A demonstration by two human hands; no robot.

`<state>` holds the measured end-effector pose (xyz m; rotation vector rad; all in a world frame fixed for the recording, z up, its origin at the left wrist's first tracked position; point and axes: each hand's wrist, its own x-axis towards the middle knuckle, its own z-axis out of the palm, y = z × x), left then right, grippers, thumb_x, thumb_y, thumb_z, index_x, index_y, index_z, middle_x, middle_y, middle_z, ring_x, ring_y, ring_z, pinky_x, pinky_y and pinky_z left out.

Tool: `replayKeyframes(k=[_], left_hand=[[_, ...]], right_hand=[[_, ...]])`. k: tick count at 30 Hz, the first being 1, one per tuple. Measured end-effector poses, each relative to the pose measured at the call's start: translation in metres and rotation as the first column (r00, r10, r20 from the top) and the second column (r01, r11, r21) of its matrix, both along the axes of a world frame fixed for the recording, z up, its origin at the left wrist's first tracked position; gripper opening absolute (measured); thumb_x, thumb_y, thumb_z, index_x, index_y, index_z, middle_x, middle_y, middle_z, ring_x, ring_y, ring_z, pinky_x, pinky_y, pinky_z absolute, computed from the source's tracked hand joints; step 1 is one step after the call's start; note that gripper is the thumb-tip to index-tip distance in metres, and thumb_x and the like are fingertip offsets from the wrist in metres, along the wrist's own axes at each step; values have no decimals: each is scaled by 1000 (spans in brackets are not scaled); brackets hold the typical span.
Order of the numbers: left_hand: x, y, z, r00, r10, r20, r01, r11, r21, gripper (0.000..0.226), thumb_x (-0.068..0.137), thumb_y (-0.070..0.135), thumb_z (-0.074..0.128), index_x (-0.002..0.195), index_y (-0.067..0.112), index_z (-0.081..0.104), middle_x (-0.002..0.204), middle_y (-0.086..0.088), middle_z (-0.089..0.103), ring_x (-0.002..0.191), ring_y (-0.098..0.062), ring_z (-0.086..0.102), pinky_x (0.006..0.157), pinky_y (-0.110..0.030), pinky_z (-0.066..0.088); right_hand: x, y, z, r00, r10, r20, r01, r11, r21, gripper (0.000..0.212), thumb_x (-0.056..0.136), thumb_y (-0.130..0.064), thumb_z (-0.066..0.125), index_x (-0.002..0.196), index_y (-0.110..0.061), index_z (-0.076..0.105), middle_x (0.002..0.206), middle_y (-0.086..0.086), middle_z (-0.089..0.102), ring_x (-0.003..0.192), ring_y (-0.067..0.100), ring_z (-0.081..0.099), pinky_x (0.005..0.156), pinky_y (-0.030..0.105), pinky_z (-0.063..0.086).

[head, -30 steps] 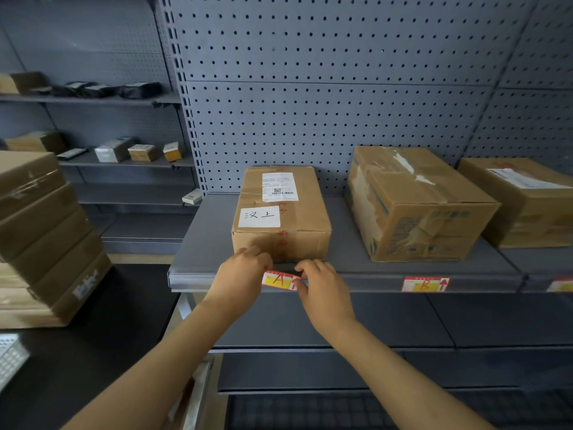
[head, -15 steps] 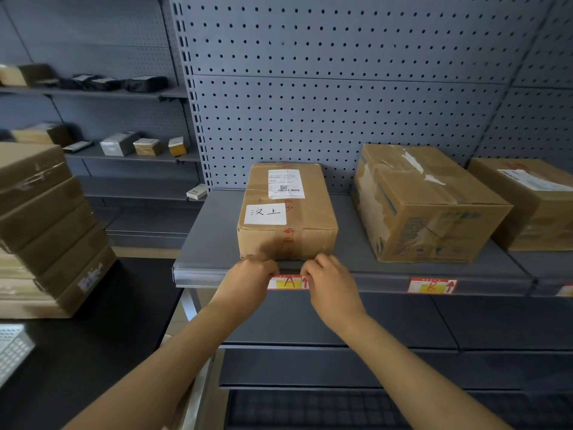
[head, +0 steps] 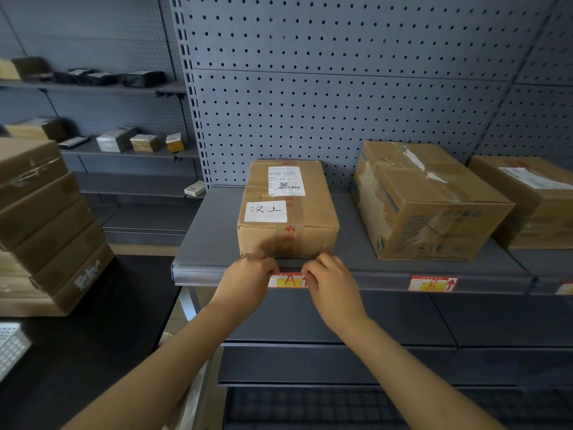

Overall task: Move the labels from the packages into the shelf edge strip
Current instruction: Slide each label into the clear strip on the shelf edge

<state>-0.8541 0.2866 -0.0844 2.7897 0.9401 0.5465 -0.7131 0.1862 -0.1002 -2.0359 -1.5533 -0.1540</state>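
Note:
A red and yellow label marked A (head: 289, 280) sits in the shelf edge strip (head: 372, 279), below a cardboard package (head: 288, 212) with a white handwritten sticker. My left hand (head: 248, 282) pinches the label's left end with curled fingers. My right hand (head: 331, 285) pinches its right end the same way. A second label marked B (head: 432, 283) sits in the strip further right, under a larger cardboard package (head: 428, 200). A third label (head: 565, 288) shows at the right edge.
A third package (head: 533, 200) stands at the far right of the shelf. Stacked cardboard boxes (head: 43, 225) rest on a dark table at the left. Small boxes (head: 130, 142) line the back-left shelves. A grey pegboard wall (head: 341, 88) backs the shelf.
The tilted label A has been pushed level into the strip. Both hands moved slightly closer to the shelf edge and stay on the label's ends.

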Motion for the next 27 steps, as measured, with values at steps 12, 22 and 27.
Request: replayKeyframes(k=[12, 22, 27], left_hand=[[-9, -9, -4, 990, -7, -140, 24, 992, 122, 37, 52, -8, 82, 78, 15, 68, 84, -8, 64, 57, -23, 61, 37, -25, 43], [-15, -36, -19, 974, 102, -204, -81, 991, 108, 68, 78, 6, 64, 139, 13, 35, 140, -8, 36, 112, -26, 49, 69, -31, 55], [-21, -51, -18, 969, 150, -196, -129, 985, 118, 64, 88, 12, 51, 144, 16, 18, 148, -7, 24, 124, -24, 39, 87, -29, 49]], right_hand=[[-4, -3, -5, 997, -42, 60, 42, 999, 9, 12, 80, -3, 68, 90, -10, 71, 87, 6, 63, 82, 24, 58, 55, 35, 51], [-32, -22, -18, 953, -172, 248, 223, 955, -194, 79, 35, -7, 89, 111, -9, 67, 110, 12, 65, 94, 28, 65, 78, 37, 56], [-42, -44, -25, 984, -156, 86, 172, 956, -237, 66, 77, -10, 69, 137, -17, 44, 149, 14, 33, 134, 33, 34, 109, 43, 32]])
